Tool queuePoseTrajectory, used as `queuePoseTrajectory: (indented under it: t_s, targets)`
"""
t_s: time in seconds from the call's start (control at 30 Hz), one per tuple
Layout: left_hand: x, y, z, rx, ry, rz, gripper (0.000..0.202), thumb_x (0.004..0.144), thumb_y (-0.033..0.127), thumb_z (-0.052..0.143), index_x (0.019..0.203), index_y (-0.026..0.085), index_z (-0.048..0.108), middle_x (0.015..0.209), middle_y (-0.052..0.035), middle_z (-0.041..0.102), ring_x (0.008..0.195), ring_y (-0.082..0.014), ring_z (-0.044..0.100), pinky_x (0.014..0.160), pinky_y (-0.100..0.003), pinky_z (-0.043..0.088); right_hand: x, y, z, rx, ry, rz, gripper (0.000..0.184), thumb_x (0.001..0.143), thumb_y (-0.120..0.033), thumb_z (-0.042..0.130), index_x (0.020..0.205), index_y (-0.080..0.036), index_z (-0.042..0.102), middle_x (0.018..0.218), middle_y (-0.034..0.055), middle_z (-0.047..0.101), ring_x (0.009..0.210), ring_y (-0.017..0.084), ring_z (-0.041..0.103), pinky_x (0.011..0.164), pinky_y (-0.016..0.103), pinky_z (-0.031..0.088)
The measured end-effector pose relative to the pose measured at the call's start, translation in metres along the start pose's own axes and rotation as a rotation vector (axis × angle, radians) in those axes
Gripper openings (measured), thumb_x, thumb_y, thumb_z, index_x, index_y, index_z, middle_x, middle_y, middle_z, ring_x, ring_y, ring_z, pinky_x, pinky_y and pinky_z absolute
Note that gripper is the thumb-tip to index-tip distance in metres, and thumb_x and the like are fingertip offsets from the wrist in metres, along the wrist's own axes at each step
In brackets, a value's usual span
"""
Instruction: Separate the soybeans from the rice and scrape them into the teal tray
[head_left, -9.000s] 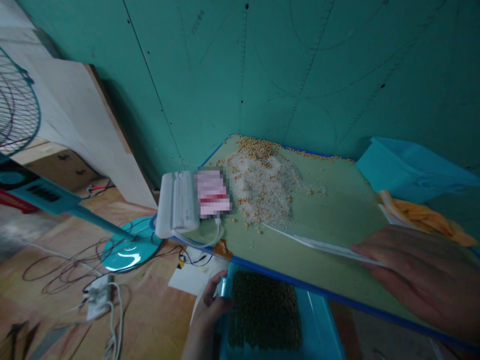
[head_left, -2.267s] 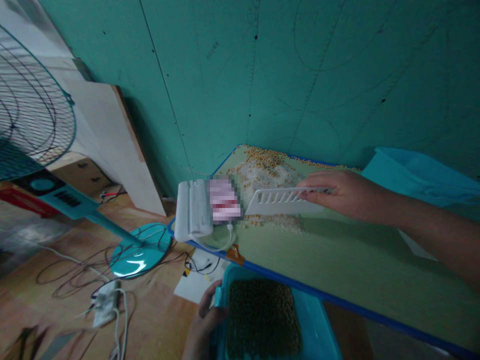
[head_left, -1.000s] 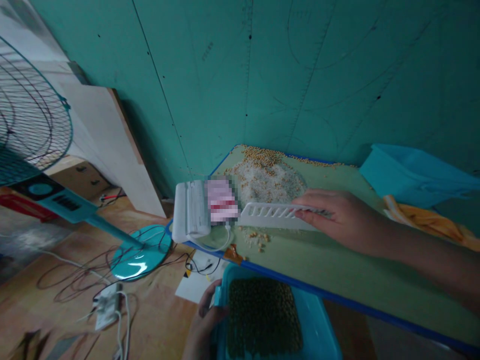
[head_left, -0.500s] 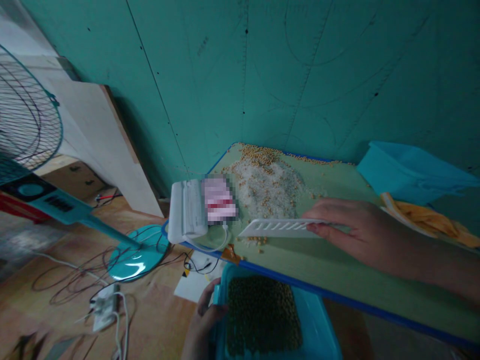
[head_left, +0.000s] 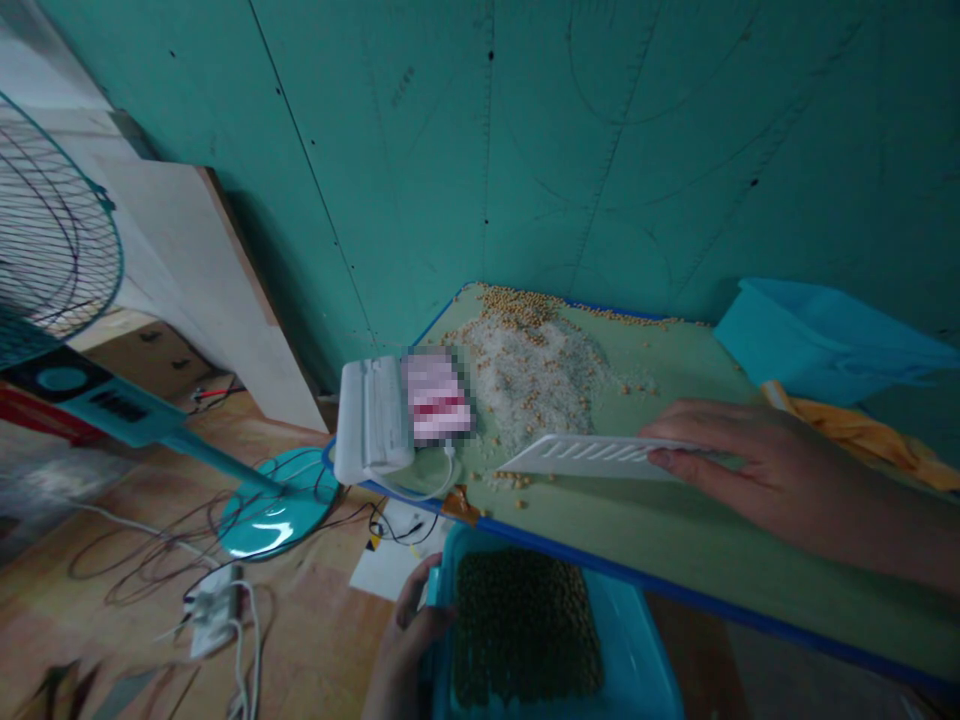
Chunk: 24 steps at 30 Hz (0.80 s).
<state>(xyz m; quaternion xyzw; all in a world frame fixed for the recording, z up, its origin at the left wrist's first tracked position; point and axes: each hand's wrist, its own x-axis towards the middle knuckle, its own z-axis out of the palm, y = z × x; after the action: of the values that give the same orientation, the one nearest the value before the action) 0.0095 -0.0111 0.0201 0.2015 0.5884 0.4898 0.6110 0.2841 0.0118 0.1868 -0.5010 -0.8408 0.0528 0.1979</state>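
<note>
My right hand (head_left: 772, 470) grips one end of a flat white slotted plastic scraper (head_left: 592, 457), held low over the green table top (head_left: 675, 540). Beyond its edge lies a heap of white rice mixed with yellow beans (head_left: 532, 365), and a few beans (head_left: 517, 481) lie loose near the table's front edge. My left hand (head_left: 409, 635) is closed on the corner of a blue plastic bin (head_left: 637, 660) filled with dark green beans (head_left: 525, 640), held below the table's blue edge.
A white device (head_left: 375, 420) with a cable sits at the table's left corner. A blue bag (head_left: 817, 335) and orange cloth (head_left: 862, 435) lie at the right by the teal wall. A standing fan (head_left: 67, 300), its base (head_left: 270, 505) and cables are on the wooden floor.
My right hand picked up the scraper, set it behind the grain heap and dragged it toward the front edge; it has now pulled back rightward, leaving a few beans near the edge.
</note>
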Motion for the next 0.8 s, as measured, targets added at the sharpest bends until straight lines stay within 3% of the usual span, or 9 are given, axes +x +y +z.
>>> queuePoseTrajectory:
  t_s: [0.17,0.47,0.6,0.8]
  targets:
    - [-0.003,0.000,0.002,-0.013,-0.010,-0.039,0.031,0.039,0.017,0.059,0.070,0.024,0.064,0.045,0.0076,0.058,0.044,-0.0141,0.047,0.047,-0.025,0.033,-0.008,0.005,0.001,-0.053,0.063,-0.039,0.014,0.082,-0.026,0.043,0.086,-0.028,0.055,0.081,-0.0027,0.063,0.077,0.012,0.060,0.063,0.021,0.049]
    - [-0.002,-0.001,0.001,0.027,-0.010,0.023,0.028,0.041,0.014,0.061,0.067,0.024,0.066,0.053,0.0062,0.062,0.048,-0.0168,0.051,0.050,-0.027,0.036,-0.032,0.011,-0.002,-0.234,0.116,-0.066,0.015,0.084,-0.030,0.038,0.088,-0.032,0.052,0.080,-0.0067,0.064,0.074,0.010,0.060,0.065,0.016,0.049]
    - [-0.001,-0.002,0.000,0.009,-0.068,0.018,0.029,0.042,0.014,0.061,0.069,0.024,0.066,0.044,0.0072,0.057,0.043,-0.0153,0.048,0.048,-0.026,0.035,-0.041,0.011,-0.003,-0.260,0.138,-0.067,0.017,0.084,-0.033,0.036,0.088,-0.034,0.053,0.080,-0.0082,0.065,0.073,0.009,0.061,0.065,0.015,0.049]
    - [-0.002,-0.003,0.001,-0.012,-0.090,-0.031,0.029,0.042,0.013,0.061,0.068,0.024,0.064,0.044,0.0069,0.058,0.043,-0.0165,0.049,0.046,-0.027,0.034,-0.061,0.007,0.002,-0.237,0.072,0.048,0.020,0.083,-0.033,0.037,0.092,-0.039,0.054,0.086,-0.0077,0.064,0.080,0.010,0.060,0.069,0.018,0.050]
